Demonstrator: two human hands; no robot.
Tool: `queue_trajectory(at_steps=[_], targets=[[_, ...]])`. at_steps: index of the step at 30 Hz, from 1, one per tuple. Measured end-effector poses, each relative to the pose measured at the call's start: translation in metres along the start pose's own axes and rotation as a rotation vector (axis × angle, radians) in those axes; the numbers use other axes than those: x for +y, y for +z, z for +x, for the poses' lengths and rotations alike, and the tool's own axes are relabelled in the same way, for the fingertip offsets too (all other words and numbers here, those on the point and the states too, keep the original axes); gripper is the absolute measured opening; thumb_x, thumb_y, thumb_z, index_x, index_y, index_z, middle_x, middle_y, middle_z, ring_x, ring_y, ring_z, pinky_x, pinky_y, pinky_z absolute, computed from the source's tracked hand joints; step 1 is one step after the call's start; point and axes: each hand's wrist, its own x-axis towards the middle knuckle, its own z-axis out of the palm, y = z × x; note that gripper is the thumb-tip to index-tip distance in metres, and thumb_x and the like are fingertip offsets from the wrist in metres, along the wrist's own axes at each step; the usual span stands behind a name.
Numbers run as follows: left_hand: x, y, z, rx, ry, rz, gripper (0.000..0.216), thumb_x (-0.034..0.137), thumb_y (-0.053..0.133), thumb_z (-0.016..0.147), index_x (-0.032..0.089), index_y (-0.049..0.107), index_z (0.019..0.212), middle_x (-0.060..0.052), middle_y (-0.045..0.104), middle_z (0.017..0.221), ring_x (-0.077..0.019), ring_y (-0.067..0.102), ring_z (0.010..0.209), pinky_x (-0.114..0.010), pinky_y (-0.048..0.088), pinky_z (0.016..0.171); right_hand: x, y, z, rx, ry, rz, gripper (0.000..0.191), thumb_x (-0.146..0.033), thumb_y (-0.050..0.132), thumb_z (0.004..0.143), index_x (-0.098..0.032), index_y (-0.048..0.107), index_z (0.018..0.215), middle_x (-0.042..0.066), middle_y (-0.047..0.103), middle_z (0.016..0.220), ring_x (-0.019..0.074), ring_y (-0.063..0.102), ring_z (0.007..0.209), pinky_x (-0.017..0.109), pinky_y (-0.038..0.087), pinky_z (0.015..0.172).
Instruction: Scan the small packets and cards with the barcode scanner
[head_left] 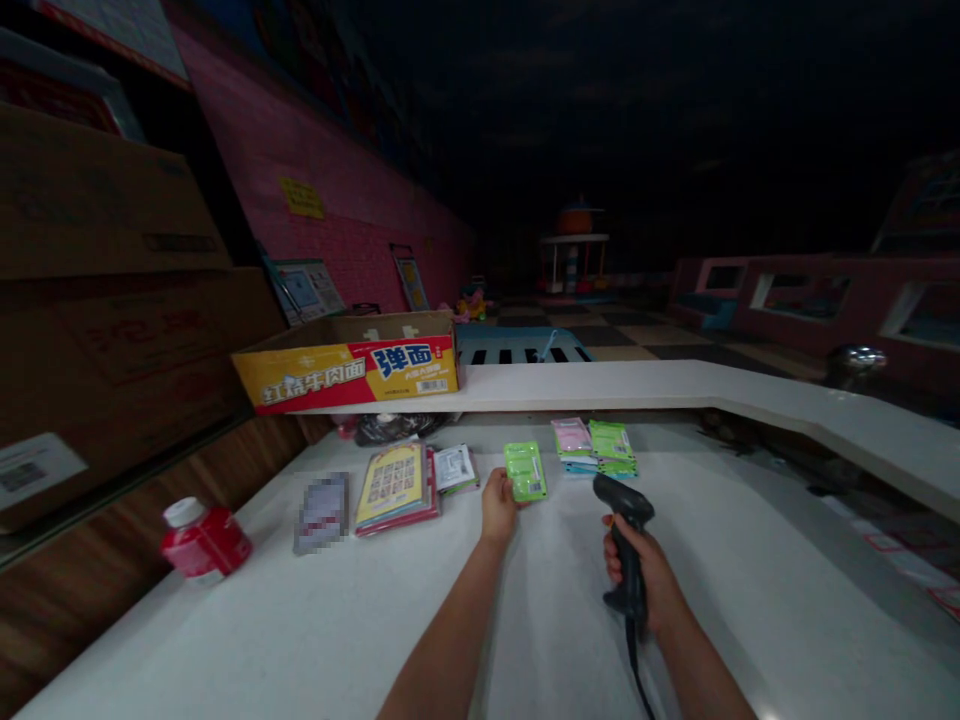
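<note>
My left hand (pixel 499 505) grips the lower left edge of a green packet (pixel 526 472), whose printed back with a barcode faces up. In my right hand (pixel 643 565) is a black barcode scanner (pixel 627 530), held upright by its handle, its cable running down toward me. The scanner's head is to the right of the green packet, apart from it. Just beyond the scanner lie stacked packets, with a pink packet (pixel 572 436) and another green packet (pixel 611 440) on top. Left of my left hand, a white packet (pixel 454 467) rests beside a pile of yellow-topped booklets (pixel 394 486).
A red bottle with a white cap (pixel 204 542) and a blurred-out item (pixel 322 512) are on the counter (pixel 322 630) at left. A yellow and red carton (pixel 352 370) stands on the raised ledge (pixel 570 388). Brown boxes (pixel 112 300) are stacked at far left.
</note>
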Motion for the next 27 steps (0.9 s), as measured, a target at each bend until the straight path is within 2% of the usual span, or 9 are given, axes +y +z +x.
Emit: queue_trajectory(at_steps=[5,11,20,27], targets=[[-0.005,0.002,0.002,0.021,0.017,0.017,0.021,0.037,0.055,0.078,0.018,0.051,0.087,-0.002,0.056,0.083,-0.0147,0.060,0.069,-0.028,0.057,0.051,0.002,0.020,-0.015,0.034,0.033,-0.271,0.046,-0.055,0.076,0.069,-0.018,0.058,0.091,-0.005,0.054,0.047,0.0088,0.045,0.034,0.017,0.033,0.031],[-0.007,0.003,0.002,0.033,0.014,0.021,0.016,0.034,0.050,0.081,0.019,0.049,0.087,-0.003,0.056,0.083,-0.0149,0.060,0.067,-0.029,0.057,0.050,-0.001,0.037,-0.045,0.026,-0.028,-0.533,0.041,-0.056,0.071,0.071,-0.020,0.055,0.084,-0.006,0.053,0.048,0.0096,0.046,0.032,0.018,0.033,0.030],[-0.002,0.004,0.001,0.069,0.072,0.147,0.016,0.036,0.046,0.084,0.020,0.049,0.086,-0.005,0.056,0.083,-0.0185,0.060,0.074,-0.027,0.055,0.047,-0.012,0.035,-0.065,0.032,-0.004,-0.577,0.041,-0.057,0.069,0.071,-0.019,0.056,0.080,-0.006,0.052,0.048,0.0098,0.045,0.033,0.020,0.034,0.030],[-0.007,0.004,0.001,0.028,0.026,0.022,0.016,0.035,0.051,0.082,0.019,0.049,0.088,-0.001,0.056,0.080,-0.0146,0.060,0.066,-0.028,0.057,0.049,-0.009,0.027,-0.058,0.031,0.008,-0.532,0.042,-0.058,0.071,0.071,-0.020,0.058,0.083,-0.005,0.053,0.049,0.0098,0.046,0.034,0.020,0.035,0.032]])
